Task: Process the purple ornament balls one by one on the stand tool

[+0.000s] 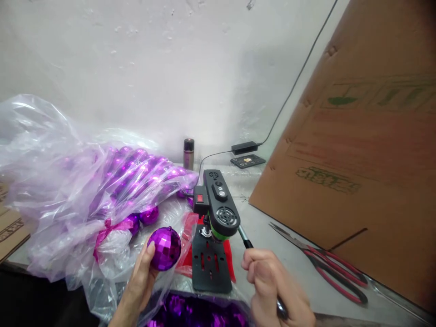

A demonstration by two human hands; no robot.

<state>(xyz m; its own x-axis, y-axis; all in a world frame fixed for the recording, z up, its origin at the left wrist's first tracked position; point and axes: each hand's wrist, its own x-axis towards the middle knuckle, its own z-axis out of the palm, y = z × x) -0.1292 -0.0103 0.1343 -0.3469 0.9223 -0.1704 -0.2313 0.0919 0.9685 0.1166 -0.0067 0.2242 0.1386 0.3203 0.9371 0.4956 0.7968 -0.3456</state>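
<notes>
A shiny purple faceted ball ornament (165, 249) rests in my left hand (141, 268), whose thumb and fingers close around its left side. My right hand (275, 286) is wrapped round the black grip of a lever (248, 243). That lever runs up to a black press-like machine (223, 204) with round vents, buttons and a red switch on its side box. Its slotted black base plate (211, 265) sits on red material, just right of the ornament. Below, many more purple ornaments (200, 311) fill the bottom edge of the view.
A clear plastic bag (51, 181) of purple ornaments covers the left side. Red-handled scissors (327, 268) lie at right before a large cardboard box (357, 150). Against the wall are a small bottle (188, 154), a power adapter (244, 147) with its cable, and a phone (248, 161).
</notes>
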